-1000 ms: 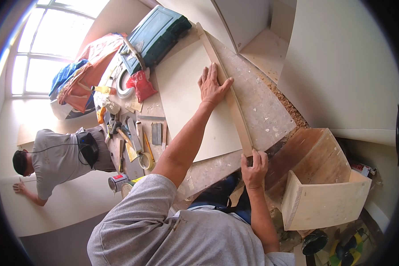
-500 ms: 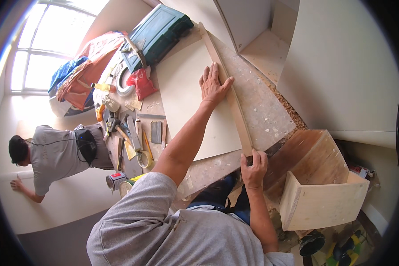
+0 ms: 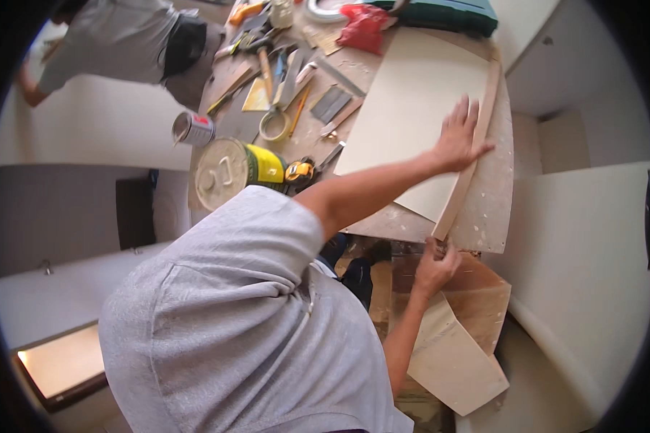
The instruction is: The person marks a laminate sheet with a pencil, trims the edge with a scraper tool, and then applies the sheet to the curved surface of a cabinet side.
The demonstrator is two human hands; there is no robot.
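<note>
A long pale wood strip (image 3: 474, 154) runs along the right edge of a cream board (image 3: 404, 101) on the worktable (image 3: 491, 216). My left hand (image 3: 461, 136) is open, fingers spread over the board and strip; whether all of them touch is unclear. My right hand (image 3: 439, 263) grips the strip's near end at the table's edge, just above a plywood box (image 3: 491, 296). Left of the board lie a pencil (image 3: 300, 105), a tape roll (image 3: 274, 125), a yellow-black tape measure (image 3: 299, 173) and assorted tools.
A large paint pail (image 3: 218, 173), a small can (image 3: 193, 128), a red bag (image 3: 361, 29) and a green case (image 3: 448, 14) share the table. A co-worker (image 3: 115, 50) bends at a white surface on the left. A white panel (image 3: 578, 252) stands at the right.
The view has swung, so the table sits higher in the picture and the paint pail shows fully. My left hand's fingers look lifted and more spread. My right hand stays at the strip's end.
</note>
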